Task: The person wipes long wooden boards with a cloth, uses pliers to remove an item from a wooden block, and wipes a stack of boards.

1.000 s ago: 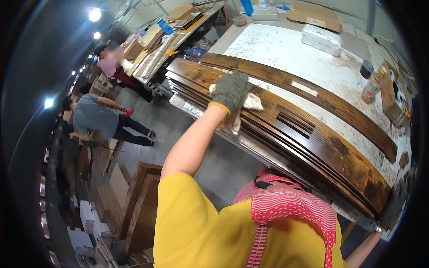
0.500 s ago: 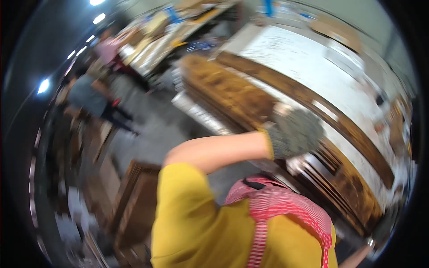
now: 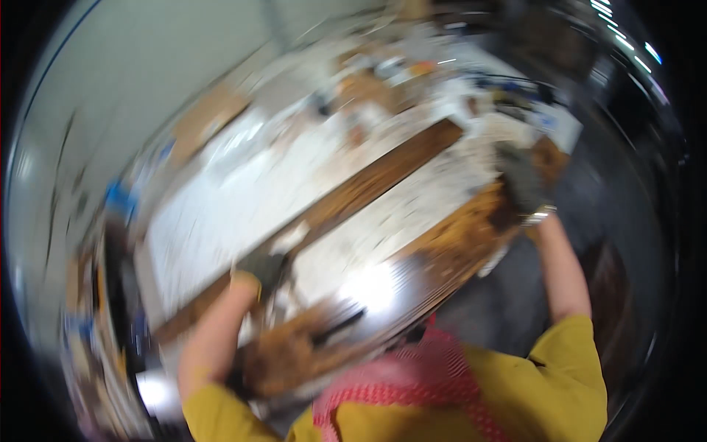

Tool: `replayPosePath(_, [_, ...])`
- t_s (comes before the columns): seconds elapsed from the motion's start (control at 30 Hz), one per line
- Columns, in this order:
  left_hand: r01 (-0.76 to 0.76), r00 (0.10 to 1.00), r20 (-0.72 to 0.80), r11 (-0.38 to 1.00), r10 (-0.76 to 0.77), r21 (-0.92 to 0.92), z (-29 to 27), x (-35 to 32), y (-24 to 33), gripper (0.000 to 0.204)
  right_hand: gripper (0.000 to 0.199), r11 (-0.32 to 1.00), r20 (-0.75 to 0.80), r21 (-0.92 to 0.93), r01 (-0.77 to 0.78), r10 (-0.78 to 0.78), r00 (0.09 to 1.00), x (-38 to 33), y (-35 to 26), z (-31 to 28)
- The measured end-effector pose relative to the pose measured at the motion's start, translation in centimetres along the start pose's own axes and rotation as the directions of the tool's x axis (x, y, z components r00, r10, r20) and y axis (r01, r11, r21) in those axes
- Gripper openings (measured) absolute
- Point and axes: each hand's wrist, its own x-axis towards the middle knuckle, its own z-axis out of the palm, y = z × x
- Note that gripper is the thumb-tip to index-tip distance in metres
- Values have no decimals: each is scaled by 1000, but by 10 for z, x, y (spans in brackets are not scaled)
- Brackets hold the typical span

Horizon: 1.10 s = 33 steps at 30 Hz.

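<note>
A long brown wooden panel (image 3: 434, 243) with grooves along its near side lies in front of me, slanting up to the right. Behind it, a narrow brown plank (image 3: 361, 184) lies roughly parallel. My left hand (image 3: 264, 271), in a dark grey glove, is at the near edge of the plank's left half. A pale patch by its fingers is too blurred to identify. My right hand (image 3: 521, 180), gloved as well, reaches over the panel's right end and seems to touch it. Motion smears the fingers of both hands, so their grip is unclear.
Both boards lie on a white-topped table (image 3: 213, 214). A cardboard box (image 3: 210, 121) and clear plastic wrapping (image 3: 239, 144) stand toward the back wall. Blurred small items crowd the far side. Stacked boards (image 3: 110, 353) stand at the lower left.
My view has swung round sharply. My left hand has gone from above the grooved panel to the narrow plank. My right hand, formerly at the picture's lower right edge, now extends over the panel's right end.
</note>
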Motion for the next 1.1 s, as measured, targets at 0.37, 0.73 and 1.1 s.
replayPosePath(0.37, [168,965,149,946,-215,277,37,39,-7,33,36,941,-153,240,-237,278,948,20,-35,7])
replayPosePath(0.73, [135,984,91,977,-152,166,-11,29,-22,47,26,953,-152,254,-166,209,966,26,-32,16])
replayPosePath(1.1, [22,967,-249,965,46,262,-93,-32,-6,19,25,774,-135,599,-205,350,927,28,-34,11])
